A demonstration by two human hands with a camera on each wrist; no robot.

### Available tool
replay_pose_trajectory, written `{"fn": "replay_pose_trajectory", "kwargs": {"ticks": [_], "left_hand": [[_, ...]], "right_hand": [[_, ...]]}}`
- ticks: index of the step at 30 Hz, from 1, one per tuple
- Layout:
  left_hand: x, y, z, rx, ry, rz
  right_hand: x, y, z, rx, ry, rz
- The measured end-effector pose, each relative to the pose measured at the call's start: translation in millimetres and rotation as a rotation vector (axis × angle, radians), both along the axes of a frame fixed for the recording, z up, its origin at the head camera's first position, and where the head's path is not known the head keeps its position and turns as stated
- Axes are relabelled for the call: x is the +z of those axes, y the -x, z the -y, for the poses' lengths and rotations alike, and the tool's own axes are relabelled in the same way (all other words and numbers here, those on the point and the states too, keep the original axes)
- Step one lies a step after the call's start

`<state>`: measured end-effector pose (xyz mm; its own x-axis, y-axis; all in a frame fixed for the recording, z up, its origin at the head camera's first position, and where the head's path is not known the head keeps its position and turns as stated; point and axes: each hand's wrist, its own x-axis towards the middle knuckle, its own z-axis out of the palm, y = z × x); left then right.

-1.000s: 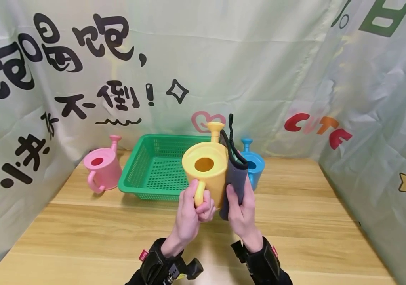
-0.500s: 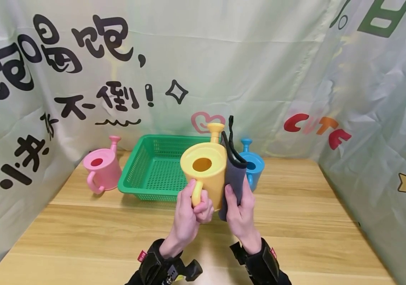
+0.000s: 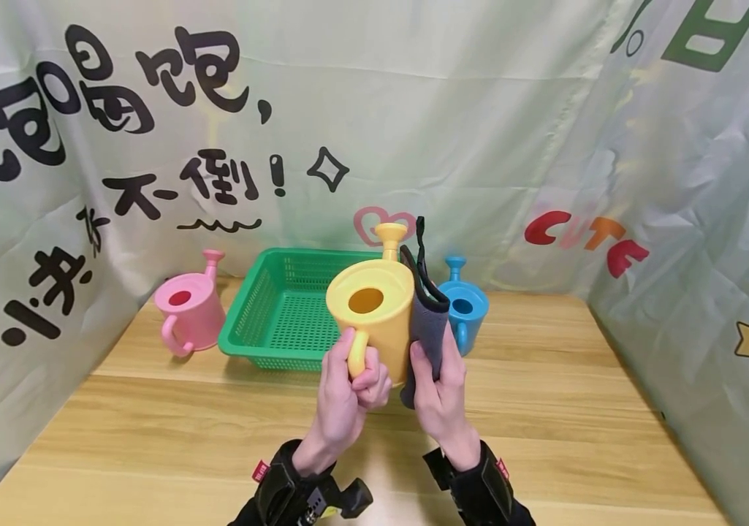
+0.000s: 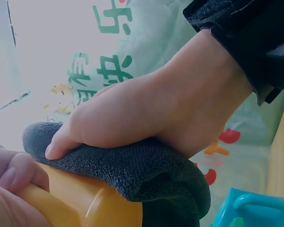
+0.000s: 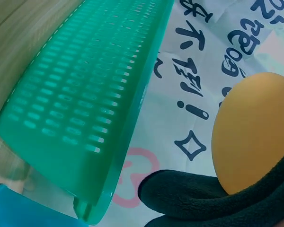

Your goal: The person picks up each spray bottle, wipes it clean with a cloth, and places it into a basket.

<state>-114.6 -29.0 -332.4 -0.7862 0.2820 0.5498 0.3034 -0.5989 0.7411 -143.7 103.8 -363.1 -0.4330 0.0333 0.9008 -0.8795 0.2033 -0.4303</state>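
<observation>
The left hand (image 3: 348, 383) has its fingers clenched round the handle of the yellow watering can (image 3: 374, 310), lifting it above the wooden table (image 3: 150, 431) in front of the green basket (image 3: 282, 307). The right hand (image 3: 440, 391) grasps a dark grey cloth (image 3: 428, 321) and presses it flat to the can's side at three o'clock. Wiping looks under way; next the cloth probably needs to slide round the wall while the handle grip steadies it. A pink can (image 3: 188, 307) sits at ten o'clock, a blue can (image 3: 466, 307) at one.

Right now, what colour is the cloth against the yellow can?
Dark grey cloth, clearest in the head view.
</observation>
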Motion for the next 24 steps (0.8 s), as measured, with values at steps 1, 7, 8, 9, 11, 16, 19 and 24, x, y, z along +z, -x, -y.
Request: {"fn": "replay_pose_trajectory", "kwargs": {"ticks": [1,7,8,9,11,16,19,24], "left_hand": [[-0.2,0.2,0.3,-0.002,-0.003,-0.006],[0.8,-0.4,2.0,-0.022,-0.039,-0.058],[1.2,-0.6,2.3,-0.025,-0.048,-0.069],[1.6,-0.7,2.4,-0.028,-0.057,-0.078],[2.1,-0.9,2.7,-0.032,-0.069,-0.094],[2.2,-0.7,1.9,-0.034,-0.071,-0.123],[2.3,-0.4,1.5,-0.035,-0.072,-0.140],[3.3,-1.0,1.9,-0.037,-0.080,-0.149]], "right_hand": [[0.1,-0.3,-0.2,-0.002,0.003,0.013],[0.3,-1.2,-0.1,-0.009,-0.004,0.062],[0.2,-1.4,-0.1,-0.008,-0.005,0.071],[0.0,-1.5,-0.1,-0.011,-0.006,0.079],[-0.5,-2.1,-0.3,-0.020,-0.003,0.095],[-1.6,-2.3,-2.4,-0.066,0.005,0.105],[-0.2,-1.9,-3.8,-0.078,0.010,0.097],[4.3,-2.0,-6.0,-0.079,0.008,0.094]]}}
